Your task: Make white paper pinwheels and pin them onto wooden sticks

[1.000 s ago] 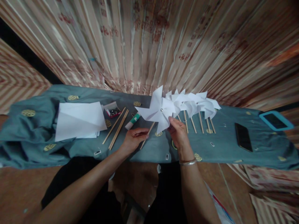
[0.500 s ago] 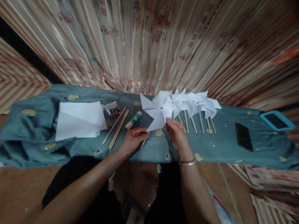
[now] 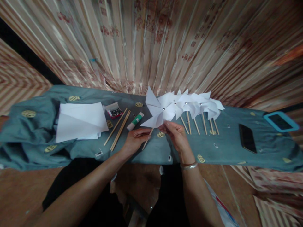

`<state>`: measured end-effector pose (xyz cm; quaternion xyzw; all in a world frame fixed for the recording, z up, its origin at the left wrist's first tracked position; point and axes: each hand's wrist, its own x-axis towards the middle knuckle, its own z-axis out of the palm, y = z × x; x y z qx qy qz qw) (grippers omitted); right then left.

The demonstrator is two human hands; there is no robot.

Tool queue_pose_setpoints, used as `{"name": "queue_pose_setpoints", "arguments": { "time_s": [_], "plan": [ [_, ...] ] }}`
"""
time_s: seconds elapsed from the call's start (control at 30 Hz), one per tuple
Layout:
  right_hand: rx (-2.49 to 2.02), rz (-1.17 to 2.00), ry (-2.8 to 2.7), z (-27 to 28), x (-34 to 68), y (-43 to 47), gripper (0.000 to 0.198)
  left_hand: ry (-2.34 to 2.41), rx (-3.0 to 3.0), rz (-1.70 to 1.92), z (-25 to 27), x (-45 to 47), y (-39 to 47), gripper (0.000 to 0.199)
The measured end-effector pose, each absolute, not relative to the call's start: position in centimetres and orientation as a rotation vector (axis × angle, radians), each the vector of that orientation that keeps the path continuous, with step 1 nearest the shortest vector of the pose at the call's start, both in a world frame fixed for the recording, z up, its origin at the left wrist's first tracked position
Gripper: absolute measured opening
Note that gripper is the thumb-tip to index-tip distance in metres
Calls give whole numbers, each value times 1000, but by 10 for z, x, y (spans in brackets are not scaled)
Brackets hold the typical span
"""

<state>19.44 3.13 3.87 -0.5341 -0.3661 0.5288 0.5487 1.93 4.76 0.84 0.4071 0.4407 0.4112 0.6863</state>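
A white paper pinwheel [image 3: 157,115] with a silver pin at its centre is held up over the cloth-covered table. My left hand [image 3: 134,140] is closed around its wooden stick [image 3: 147,140], just below the blades. At the lower edge of the blades, my right hand [image 3: 175,132] pinches the paper, its fingertips partly behind it. Just to the right, several more white pinwheels [image 3: 205,105] lie overlapping in a row, their sticks pointing toward me.
Left of my hands lie a glue stick [image 3: 135,121], loose wooden sticks [image 3: 120,130], a small box of pins [image 3: 115,111] and a stack of white paper [image 3: 81,121]. On the right are a dark phone [image 3: 247,138] and a blue-framed tablet [image 3: 281,122]. A curtain [image 3: 151,47] hangs behind the table.
The pinwheel's blades have turned clockwise about the pin. My right fingertips have shifted slightly left and down along the paper. My left hand has stayed on the stick.
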Motion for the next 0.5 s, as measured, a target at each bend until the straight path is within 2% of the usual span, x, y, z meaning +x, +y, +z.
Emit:
{"name": "queue_pose_setpoints", "arguments": {
  "time_s": [0.17, 0.4, 0.5],
  "plan": [
    [-1257, 1204, -804, 44, 212, 29, 35, 993, 895, 943, 11, 18, 49, 29],
    [-1148, 888, -609, 45, 236, 37, 21, 993, 871, 876, 8, 19, 46, 26],
    [-1181, 839, -615, 42, 237, 41, 22, 972, 872, 839, 5, 20, 45, 27]
  ]
}}
